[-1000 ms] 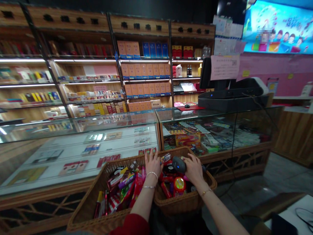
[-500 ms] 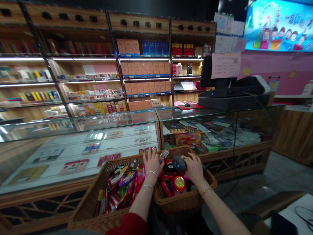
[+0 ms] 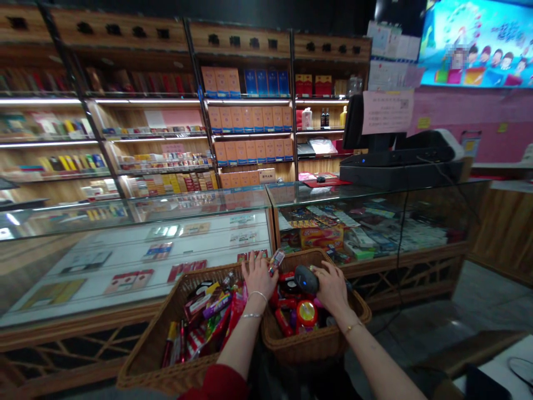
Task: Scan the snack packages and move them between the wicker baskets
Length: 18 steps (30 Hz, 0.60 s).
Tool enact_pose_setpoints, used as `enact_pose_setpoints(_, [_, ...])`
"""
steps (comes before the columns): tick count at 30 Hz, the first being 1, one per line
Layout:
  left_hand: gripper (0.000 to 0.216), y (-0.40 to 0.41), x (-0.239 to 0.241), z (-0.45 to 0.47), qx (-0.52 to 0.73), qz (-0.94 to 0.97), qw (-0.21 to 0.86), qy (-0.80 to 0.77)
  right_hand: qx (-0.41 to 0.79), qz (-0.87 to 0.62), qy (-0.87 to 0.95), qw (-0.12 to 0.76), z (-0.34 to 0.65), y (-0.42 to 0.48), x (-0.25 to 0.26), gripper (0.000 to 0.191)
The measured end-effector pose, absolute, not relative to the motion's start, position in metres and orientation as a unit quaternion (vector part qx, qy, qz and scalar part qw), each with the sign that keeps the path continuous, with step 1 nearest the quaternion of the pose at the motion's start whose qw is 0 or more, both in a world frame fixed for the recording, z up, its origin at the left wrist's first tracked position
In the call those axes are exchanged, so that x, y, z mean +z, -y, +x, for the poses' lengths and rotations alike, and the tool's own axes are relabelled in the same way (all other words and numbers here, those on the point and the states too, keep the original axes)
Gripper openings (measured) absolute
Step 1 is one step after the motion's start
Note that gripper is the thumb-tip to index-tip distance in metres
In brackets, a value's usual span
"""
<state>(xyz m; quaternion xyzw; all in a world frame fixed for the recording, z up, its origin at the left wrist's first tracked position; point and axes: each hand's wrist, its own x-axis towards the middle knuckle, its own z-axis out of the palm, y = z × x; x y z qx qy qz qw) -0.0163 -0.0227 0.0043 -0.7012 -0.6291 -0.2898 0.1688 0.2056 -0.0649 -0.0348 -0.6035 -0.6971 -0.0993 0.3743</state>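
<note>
My left hand (image 3: 259,278) is over the gap between two wicker baskets, its thumb side closed on a small packet (image 3: 276,259) with a white barcode label turned up. Wrapped in my right hand (image 3: 332,288) is a dark barcode scanner (image 3: 306,279) with a small blue light, its head pointing left toward the packet. Below it, the right basket (image 3: 308,350) holds red packages and a round red-and-yellow container (image 3: 307,313). In the left basket (image 3: 139,339) lie several colourful snack packs, among them a purple one (image 3: 217,305).
Behind the baskets run glass display counters (image 3: 225,194) with flat packs inside. A monitor (image 3: 353,125) and a black base stand on the right counter, with a cable (image 3: 402,244) hanging down the front. Shelves of boxes (image 3: 250,118) line the back wall.
The packet in my left hand has tilted more upright and risen slightly. The scanner stays in my right hand, nearly still. The whole view has shifted a little.
</note>
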Motion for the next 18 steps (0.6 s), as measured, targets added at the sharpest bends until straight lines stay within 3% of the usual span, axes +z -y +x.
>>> enact_pose_setpoints(18, [0.036, 0.053, 0.031, -0.078, -0.299, -0.581, 0.120, 0.748, -0.135, -0.597, 0.699, 0.371, 0.208, 0.075, -0.034, 0.032])
